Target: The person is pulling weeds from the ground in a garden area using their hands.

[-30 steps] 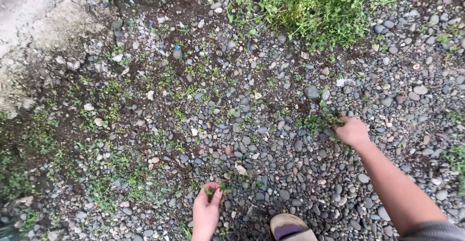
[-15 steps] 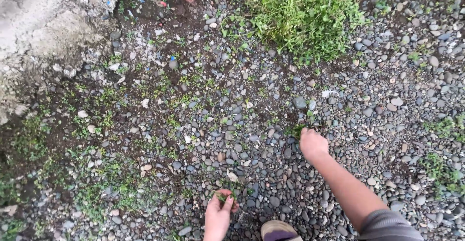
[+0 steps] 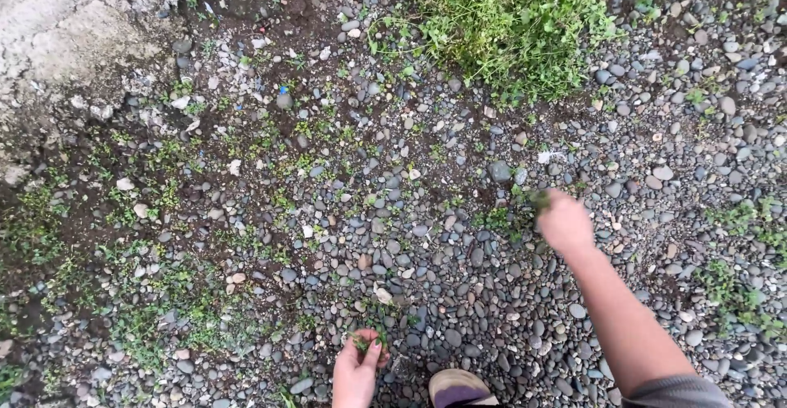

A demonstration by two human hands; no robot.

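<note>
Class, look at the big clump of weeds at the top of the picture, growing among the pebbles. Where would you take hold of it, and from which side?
Grip the big weed clump low, at its near edge where the stems meet dark soil, probably coming from the pebbled side below it. The top is loose, spreading leaf that would likely tear off.

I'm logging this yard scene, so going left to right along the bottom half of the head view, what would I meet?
Weedy soil patch → left hand pinching small green weeds → sandal toe → right hand closed on a green tuft → low weeds among the pebbles.
</note>
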